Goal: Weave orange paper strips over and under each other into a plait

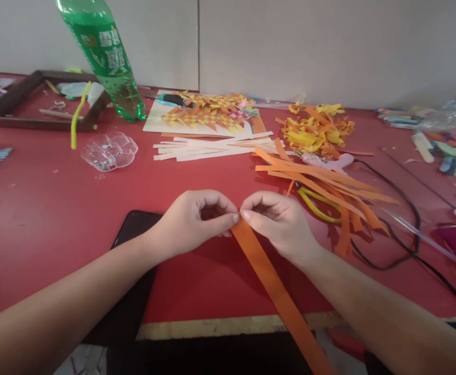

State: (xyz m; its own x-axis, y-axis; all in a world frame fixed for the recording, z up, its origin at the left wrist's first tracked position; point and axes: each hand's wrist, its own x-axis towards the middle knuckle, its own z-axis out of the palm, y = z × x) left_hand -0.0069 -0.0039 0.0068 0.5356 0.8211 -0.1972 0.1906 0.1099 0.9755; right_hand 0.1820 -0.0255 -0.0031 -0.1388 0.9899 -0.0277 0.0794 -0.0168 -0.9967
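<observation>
Left hand (192,221) and right hand (280,221) pinched the far end of a long flat orange paper strip (273,284), thumbs closed against fingers. It slanted past the red tabletop's (196,291) near edge. Judged light, flexible, easily creased; gentle hold at the end seemed best.

The wall (329,52) is plain and pale grey, spanning ten o'clock to two o'clock. A dark vertical seam (198,47) divides it near twelve o'clock, running down towards the desk (36,224). The desk has a red top that reaches from nine to three o'clock. Its front edge (212,329), at six o'clock, is pale and blotchy. Lighting is soft and subdued.
</observation>
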